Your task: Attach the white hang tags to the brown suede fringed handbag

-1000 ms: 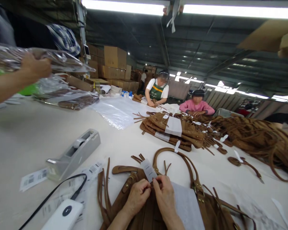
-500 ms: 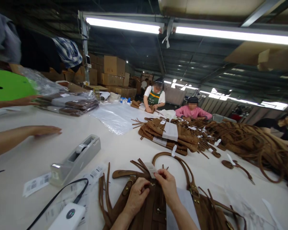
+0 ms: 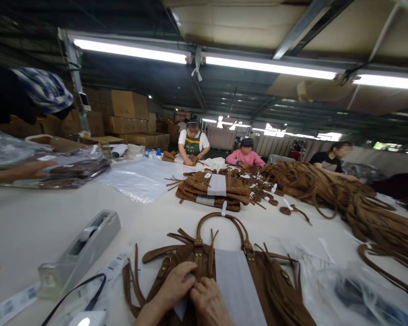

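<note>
A brown handbag [image 3: 275, 283] lies in front of me, its handle loop [image 3: 207, 216] pointing away, with straps and tassels spread at both sides. A broad whitish paper strip [image 3: 236, 280] crosses its front. Over the left part of the bag, my left hand [image 3: 177, 283] is closed on a thin whitish sheet [image 3: 181, 309], which shows between and below the fingers. Right beside it, my right hand [image 3: 209, 296] has its fingers curled inward, touching the left fingertips. What the right fingers hold is hidden.
A grey tape dispenser [image 3: 81, 253] stands at left, near printed labels [image 3: 15, 301] and a black cable [image 3: 75, 290]. Beyond lie stacked brown bags [image 3: 217, 185], clear plastic sheets [image 3: 139, 176] and a strap pile [image 3: 326, 190]. Another person's hand [image 3: 27, 171] rests on wrapped bags. Several co-workers are around the table.
The white tag earlier in my right hand is out of sight. My hands have come together lower on the bag, and the handle loop now stands centred behind them. The view has turned right.
</note>
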Demonstrator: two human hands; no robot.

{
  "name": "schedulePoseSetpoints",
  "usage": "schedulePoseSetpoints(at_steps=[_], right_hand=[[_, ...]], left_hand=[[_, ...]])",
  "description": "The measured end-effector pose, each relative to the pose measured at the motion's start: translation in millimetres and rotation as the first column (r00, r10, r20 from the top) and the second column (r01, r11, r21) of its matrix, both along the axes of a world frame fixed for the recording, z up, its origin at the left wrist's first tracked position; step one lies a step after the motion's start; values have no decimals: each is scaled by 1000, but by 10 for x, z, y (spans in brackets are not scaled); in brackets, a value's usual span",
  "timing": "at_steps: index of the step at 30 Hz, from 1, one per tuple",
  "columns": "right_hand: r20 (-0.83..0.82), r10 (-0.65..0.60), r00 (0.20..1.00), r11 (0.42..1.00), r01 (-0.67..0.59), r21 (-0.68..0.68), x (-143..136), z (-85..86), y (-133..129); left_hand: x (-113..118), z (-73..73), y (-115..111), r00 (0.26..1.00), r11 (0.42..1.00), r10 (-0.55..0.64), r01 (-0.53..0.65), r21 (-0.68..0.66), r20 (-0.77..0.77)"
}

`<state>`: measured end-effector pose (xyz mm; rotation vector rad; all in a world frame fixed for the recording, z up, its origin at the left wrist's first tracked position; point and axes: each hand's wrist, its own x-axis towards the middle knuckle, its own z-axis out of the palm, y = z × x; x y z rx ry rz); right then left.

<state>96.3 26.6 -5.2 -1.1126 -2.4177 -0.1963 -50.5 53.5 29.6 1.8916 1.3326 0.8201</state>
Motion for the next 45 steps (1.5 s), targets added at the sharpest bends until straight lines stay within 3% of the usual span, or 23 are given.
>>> schedulePoseSetpoints(at_steps=[3, 6, 8, 11, 14, 16, 18, 21, 24, 29, 34, 37, 39, 42, 45], right_hand=[[70, 16, 997, 1000, -17, 23, 81, 163, -113], [-4, -81, 997, 992, 81, -99, 434, 483, -295], [-38, -258, 965, 950, 247, -189, 796, 685, -425], [72, -565, 822, 805, 568, -170, 1384, 815, -598], [219, -714, 665, 651, 746, -140, 1829, 728, -745], [261, -717, 646, 618, 763, -190, 1981, 623, -827], [256, -695, 672, 637, 740, -214, 2025, 530, -884], [246, -675, 696, 685, 714, -142, 1983, 422, -907], [254, -692, 676, 686, 725, -58, 1945, 292, -875], [196, -720, 666, 677, 736, -17, 2022, -2, -802], [134, -693, 708, 714, 700, -7, 2097, -121, -812], [93, -683, 725, 725, 688, -38, 2086, -56, -859], [46, -714, 698, 695, 716, -75, 2062, 11, -889], [-25, -758, 652, 649, 750, -133, 2027, 98, -914], [-43, -766, 642, 636, 745, -203, 2012, 165, -915]], left_hand=[[12, 50, -196, 930, 996, -82, 92, 12, -358], [44, 124, -336, 803, 994, -95, 104, -19, -588], [77, 177, -385, 732, 995, -97, 88, -48, -675], [124, 223, -416, 672, 993, -121, 71, -100, -731], [164, 241, -428, 623, 994, -109, 46, -102, -775], [209, 278, -421, 582, 998, -57, 22, -55, -811], [293, 351, -392, 570, 1000, 6, 11, 15, -821], [496, 493, -296, 642, 991, 94, 13, 133, -761], [737, 568, -162, 670, 968, 197, -16, 251, -716], [1030, 475, -10, 563, 926, 376, -208, 315, -736], [1135, 374, 42, 544, 890, 450, -212, 403, -708], [1112, 381, 91, 627, 912, 410, -296, 284, -663], [1056, 391, 95, 768, 941, 337, -286, 180, -544], [915, 369, 1, 951, 999, 48, -41, 28, -305], [727, 283, -148, 918, 947, -321, 305, -105, -233]])
